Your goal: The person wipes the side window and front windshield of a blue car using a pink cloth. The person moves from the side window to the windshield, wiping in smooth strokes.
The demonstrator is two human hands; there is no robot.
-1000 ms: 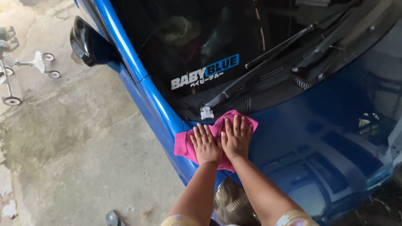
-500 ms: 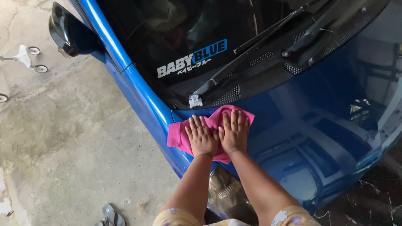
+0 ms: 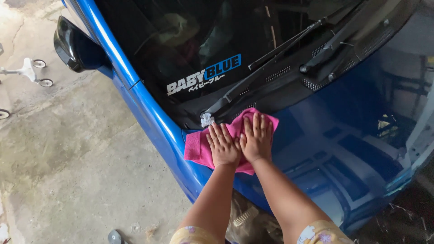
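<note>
A pink cloth [image 3: 197, 150] lies flat on the blue car hood [image 3: 343, 135], near the corner by the windscreen. My left hand [image 3: 223, 146] and my right hand [image 3: 256, 138] press down on the cloth side by side, palms flat and fingers spread. The cloth's far edge touches the black cowl just below a wiper arm [image 3: 253, 79]. A small white brush-like piece [image 3: 207, 119] sits at the wiper's base, just above my left hand.
A dark windscreen [image 3: 190, 40] with a white and blue sticker fills the top. A black side mirror [image 3: 74, 45] sticks out at the upper left. Stained concrete floor [image 3: 68, 158] lies left of the car, with a white wheeled frame [image 3: 31, 72] at the far left.
Both hands and the cloth have slid slightly up the hood toward the wiper base. The view has shifted a little.
</note>
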